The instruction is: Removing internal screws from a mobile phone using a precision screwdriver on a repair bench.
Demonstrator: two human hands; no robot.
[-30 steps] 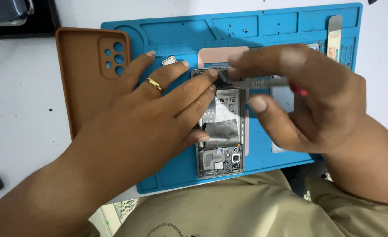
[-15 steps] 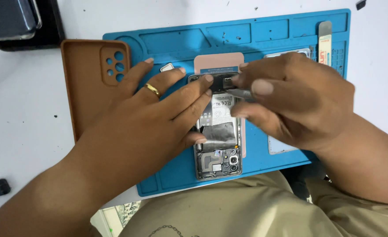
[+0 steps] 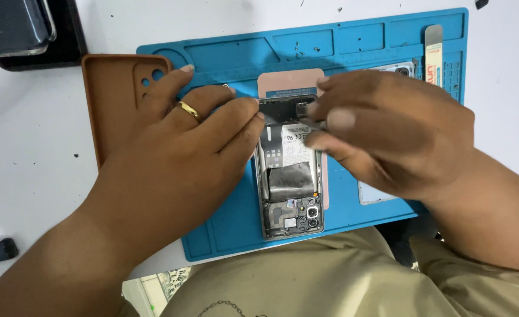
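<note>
An opened phone point(image 3: 291, 176) with its back off lies lengthwise on a blue repair mat point(image 3: 353, 41), battery and camera modules showing. A pink back cover point(image 3: 289, 79) sticks out from under its far end. My left hand point(image 3: 177, 152), with a gold ring, lies flat and its fingertips press on the phone's upper left edge. My right hand point(image 3: 394, 135) hovers over the phone's far end, fingers pinched on a thin metal tool point(image 3: 311, 124) whose tip touches the phone's inside. Most of the tool is hidden by the fingers.
A brown phone case point(image 3: 109, 100) lies face down left of the mat, partly under my left hand. A flat pry tool point(image 3: 433, 47) and another phone part point(image 3: 397, 69) sit at the mat's far right. A dark device point(image 3: 12, 26) is at top left. My lap point(image 3: 330, 276) is below.
My right hand has slid left over the phone's far end and closed tighter, hiding the tool's shaft that showed before. My left hand stays on the phone.
</note>
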